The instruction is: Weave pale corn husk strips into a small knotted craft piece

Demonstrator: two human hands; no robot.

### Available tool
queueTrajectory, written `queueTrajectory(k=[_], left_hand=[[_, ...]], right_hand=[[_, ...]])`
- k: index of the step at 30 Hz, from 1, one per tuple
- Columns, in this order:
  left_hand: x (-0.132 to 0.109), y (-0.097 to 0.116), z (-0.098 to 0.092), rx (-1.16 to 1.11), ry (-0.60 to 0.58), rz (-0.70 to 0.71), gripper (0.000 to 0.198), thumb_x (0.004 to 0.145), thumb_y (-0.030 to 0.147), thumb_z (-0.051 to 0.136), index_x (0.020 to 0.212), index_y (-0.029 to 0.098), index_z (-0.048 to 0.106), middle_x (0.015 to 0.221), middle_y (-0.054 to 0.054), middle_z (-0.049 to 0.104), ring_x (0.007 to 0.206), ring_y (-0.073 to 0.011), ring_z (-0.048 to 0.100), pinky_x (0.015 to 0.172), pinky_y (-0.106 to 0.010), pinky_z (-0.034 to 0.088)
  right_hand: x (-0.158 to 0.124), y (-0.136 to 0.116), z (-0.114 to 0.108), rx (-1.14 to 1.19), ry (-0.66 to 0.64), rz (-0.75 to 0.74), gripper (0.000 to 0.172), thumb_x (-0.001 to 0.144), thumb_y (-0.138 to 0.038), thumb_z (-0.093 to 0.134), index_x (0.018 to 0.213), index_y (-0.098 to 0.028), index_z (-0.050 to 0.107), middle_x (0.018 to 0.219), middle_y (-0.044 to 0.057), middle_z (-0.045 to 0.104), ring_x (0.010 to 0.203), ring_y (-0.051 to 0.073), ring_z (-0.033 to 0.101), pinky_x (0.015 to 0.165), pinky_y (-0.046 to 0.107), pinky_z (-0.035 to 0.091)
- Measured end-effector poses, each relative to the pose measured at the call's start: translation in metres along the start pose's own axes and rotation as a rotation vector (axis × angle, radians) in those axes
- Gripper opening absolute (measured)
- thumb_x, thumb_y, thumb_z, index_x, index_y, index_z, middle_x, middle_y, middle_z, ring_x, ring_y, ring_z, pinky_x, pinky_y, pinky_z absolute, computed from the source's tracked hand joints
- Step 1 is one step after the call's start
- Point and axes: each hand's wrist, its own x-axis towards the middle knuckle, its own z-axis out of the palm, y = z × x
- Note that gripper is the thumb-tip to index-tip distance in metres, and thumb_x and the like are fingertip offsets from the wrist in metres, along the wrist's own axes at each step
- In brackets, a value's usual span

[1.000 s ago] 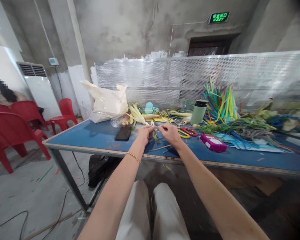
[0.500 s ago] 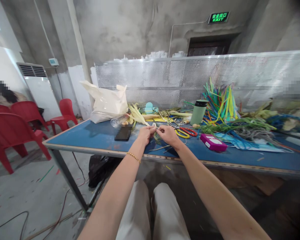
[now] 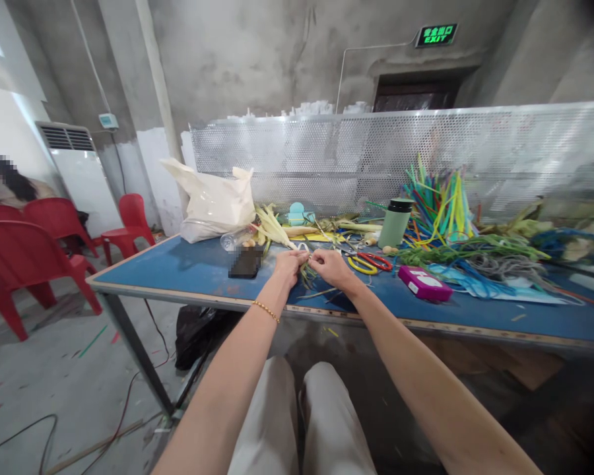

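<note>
Near the table's front edge, my left hand (image 3: 288, 265) and my right hand (image 3: 329, 266) meet with fingers closed. Between them is a small bundle of thin green strands (image 3: 307, 276) with a pale loop (image 3: 303, 247) on top; both hands pinch it, though the exact grip is too small to tell. Pale husks (image 3: 272, 227) lie just behind my left hand. Right of my right hand are scissors with yellow handles (image 3: 362, 265) and scissors with red handles (image 3: 380, 261). A dark phone (image 3: 246, 262) lies left of my left hand.
On the blue table (image 3: 143, 267) stand a white plastic bag (image 3: 218, 201), a green bottle (image 3: 395, 223), a purple box (image 3: 424, 284), colourful strips (image 3: 443, 204) and tangled green cords (image 3: 475, 244). Behind rises a perforated metal panel (image 3: 297, 148). Red chairs (image 3: 34, 254) and a person (image 3: 10, 181) are at left.
The pale loop between my hands now stands up more openly, and the green strands have shifted slightly. My hands stay close together; the whole view has moved a little.
</note>
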Motion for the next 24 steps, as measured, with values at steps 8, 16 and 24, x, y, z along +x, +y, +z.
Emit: queueTrajectory(k=[8, 16, 24], left_hand=[[-0.0017, -0.0002, -0.0006, 0.009, -0.002, 0.017, 0.022, 0.055, 0.012, 0.088, 0.069, 0.009, 0.070, 0.052, -0.003, 0.059, 0.054, -0.0125, 0.057, 0.059, -0.026, 0.047], [0.0002, -0.0009, -0.0021, 0.012, 0.002, 0.012, 0.019, 0.058, 0.012, 0.086, 0.067, 0.009, 0.070, 0.052, -0.003, 0.060, 0.050, -0.0104, 0.053, 0.056, -0.025, 0.045], [0.0038, -0.0020, -0.0032, 0.002, -0.077, -0.008, 0.019, 0.058, 0.009, 0.085, 0.068, 0.009, 0.068, 0.054, -0.003, 0.062, 0.051, -0.0104, 0.056, 0.058, -0.024, 0.047]], right_hand=[[0.0003, -0.0020, -0.0004, 0.006, -0.010, -0.013, 0.019, 0.072, -0.018, 0.052, 0.053, -0.020, 0.048, 0.054, -0.001, 0.053, 0.055, 0.013, 0.044, 0.055, 0.024, 0.031], [0.0005, -0.0041, -0.0008, 0.017, -0.042, -0.011, 0.022, 0.073, -0.019, 0.050, 0.052, -0.021, 0.042, 0.053, -0.001, 0.050, 0.054, 0.012, 0.041, 0.055, 0.025, 0.029], [-0.0023, 0.0005, -0.0013, 0.027, -0.008, -0.021, 0.031, 0.081, -0.031, 0.050, 0.052, -0.020, 0.048, 0.052, 0.000, 0.052, 0.054, 0.013, 0.044, 0.056, 0.026, 0.031]])
